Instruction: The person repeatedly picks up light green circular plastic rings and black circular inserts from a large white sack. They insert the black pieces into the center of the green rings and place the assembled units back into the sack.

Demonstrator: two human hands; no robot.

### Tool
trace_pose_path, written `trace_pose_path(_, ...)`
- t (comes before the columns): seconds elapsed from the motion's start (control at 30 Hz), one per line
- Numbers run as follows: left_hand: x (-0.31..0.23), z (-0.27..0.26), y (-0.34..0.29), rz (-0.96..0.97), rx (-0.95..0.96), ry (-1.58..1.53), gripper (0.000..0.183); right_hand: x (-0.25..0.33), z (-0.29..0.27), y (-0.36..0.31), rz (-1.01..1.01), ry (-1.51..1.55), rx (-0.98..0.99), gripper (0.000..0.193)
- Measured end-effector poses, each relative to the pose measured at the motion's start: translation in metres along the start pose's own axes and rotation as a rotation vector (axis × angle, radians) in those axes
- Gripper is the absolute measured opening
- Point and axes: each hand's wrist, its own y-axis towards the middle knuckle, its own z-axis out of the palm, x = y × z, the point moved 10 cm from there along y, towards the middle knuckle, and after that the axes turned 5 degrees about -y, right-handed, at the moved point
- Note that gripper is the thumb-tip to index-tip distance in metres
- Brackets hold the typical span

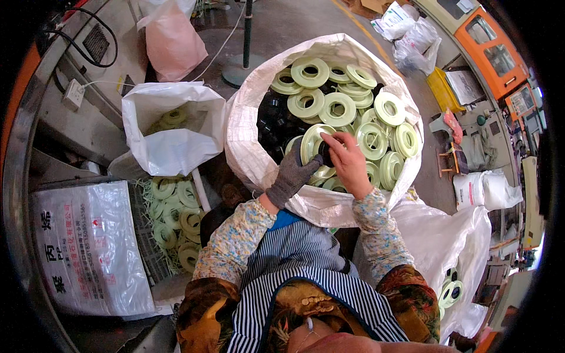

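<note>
My left hand, in a grey glove, grips a pale green plastic ring tilted up on its edge. My bare right hand is closed, its fingertips pinching at the same ring's right side. A dark patch between the hands could be a black part or a gloved finger; I cannot tell. Both hands are over a large white woven sack with its mouth wide. Inside it, many pale green flanged rings lie on and beside black plastic parts.
Left of the sack stands a smaller white bag with a few rings inside. Below it, more rings lie among pale trimmings beside a printed bag. A white sack stands at lower right. A pole base is beyond.
</note>
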Motion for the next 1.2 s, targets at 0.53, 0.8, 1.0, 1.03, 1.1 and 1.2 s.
trace_pose_path(0.53,0.006,-0.017,0.007,-0.036,0.079,0.142,0.044,0.007,0.019,-0.004,-0.215,-0.031,0.281,0.070)
trace_pose_path(0.8,-0.014,-0.010,-0.001,0.030,-0.034,0.263,0.043,-0.068,0.090,-0.050,0.768,0.683,0.229,0.052)
trace_pose_path(1.0,-0.019,0.008,0.002,0.110,0.170,0.195,0.045,-0.062,0.099,-0.061,0.937,1.407,0.064,0.044)
trace_pose_path(1.03,-0.012,0.011,0.001,0.072,0.234,0.175,0.046,-0.066,0.095,-0.064,0.938,1.418,0.029,0.044)
trace_pose_path(1.1,0.002,0.016,0.000,-0.003,0.362,0.136,0.048,-0.076,0.093,-0.072,0.939,1.439,-0.042,0.044)
trace_pose_path(1.2,0.002,0.033,-0.006,-0.098,0.394,-0.119,0.052,-0.090,0.091,-0.080,0.895,1.387,-0.139,0.043)
